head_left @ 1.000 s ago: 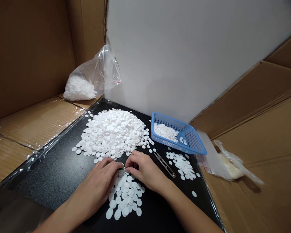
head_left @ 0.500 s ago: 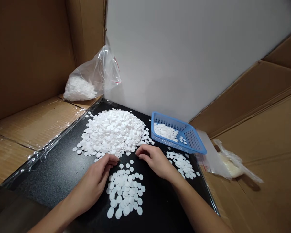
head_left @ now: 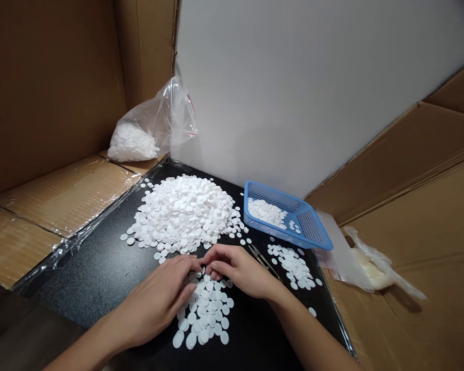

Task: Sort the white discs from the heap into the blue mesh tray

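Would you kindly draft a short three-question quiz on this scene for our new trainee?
1. True or false: the left hand is inside the blue basket.
2. Multiple choice: as the camera sees it, where is the largest heap of white discs?
A) Right of the basket
B) Left of the basket
C) Inside the basket
3. Fill in the blank: the clear bag in the far left corner rests on ____.

Key:
1. False: it is by the near spread of discs, close to the right hand.
2. B
3. Cardboard
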A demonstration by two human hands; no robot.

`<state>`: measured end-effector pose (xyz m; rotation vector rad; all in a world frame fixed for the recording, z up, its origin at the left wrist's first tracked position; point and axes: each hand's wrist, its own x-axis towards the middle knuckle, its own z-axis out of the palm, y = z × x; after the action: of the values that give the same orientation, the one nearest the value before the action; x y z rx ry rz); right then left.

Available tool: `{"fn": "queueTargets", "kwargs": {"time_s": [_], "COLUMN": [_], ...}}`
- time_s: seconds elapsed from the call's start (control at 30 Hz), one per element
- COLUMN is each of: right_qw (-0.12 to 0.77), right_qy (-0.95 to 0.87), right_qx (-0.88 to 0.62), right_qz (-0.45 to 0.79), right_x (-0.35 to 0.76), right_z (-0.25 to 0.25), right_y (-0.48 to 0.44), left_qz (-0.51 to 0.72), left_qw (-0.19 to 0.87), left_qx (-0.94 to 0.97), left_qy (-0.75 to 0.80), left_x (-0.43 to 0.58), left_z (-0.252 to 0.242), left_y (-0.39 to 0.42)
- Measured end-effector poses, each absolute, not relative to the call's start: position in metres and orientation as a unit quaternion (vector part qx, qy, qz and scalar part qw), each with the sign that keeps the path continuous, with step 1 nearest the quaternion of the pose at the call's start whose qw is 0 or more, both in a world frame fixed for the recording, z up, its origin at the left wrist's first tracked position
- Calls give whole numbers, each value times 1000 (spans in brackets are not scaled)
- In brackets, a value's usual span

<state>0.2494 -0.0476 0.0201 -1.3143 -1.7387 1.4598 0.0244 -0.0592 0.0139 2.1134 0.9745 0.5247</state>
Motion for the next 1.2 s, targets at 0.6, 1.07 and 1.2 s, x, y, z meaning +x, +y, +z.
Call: {"fn": "queueTargets", "kwargs": {"time_s": [0.6, 1.07, 1.2], "right_qw": [276, 286, 297], "right_qy": [-785, -772, -777], "right_qx": [-512, -525, -500], "right_qz": [213, 215, 241], "right_x": [240, 235, 239], "right_z": [-5, -2, 3], "right_y": [-35, -38, -42], "left_qz": [243, 268, 252], "left_qw": [324, 308, 308], "left_qx": [816, 811, 820], "left_qy": [413, 419, 412], "left_x": [32, 32, 31], "left_z": [5, 2, 5], "left_y": [-57, -57, -58]}}
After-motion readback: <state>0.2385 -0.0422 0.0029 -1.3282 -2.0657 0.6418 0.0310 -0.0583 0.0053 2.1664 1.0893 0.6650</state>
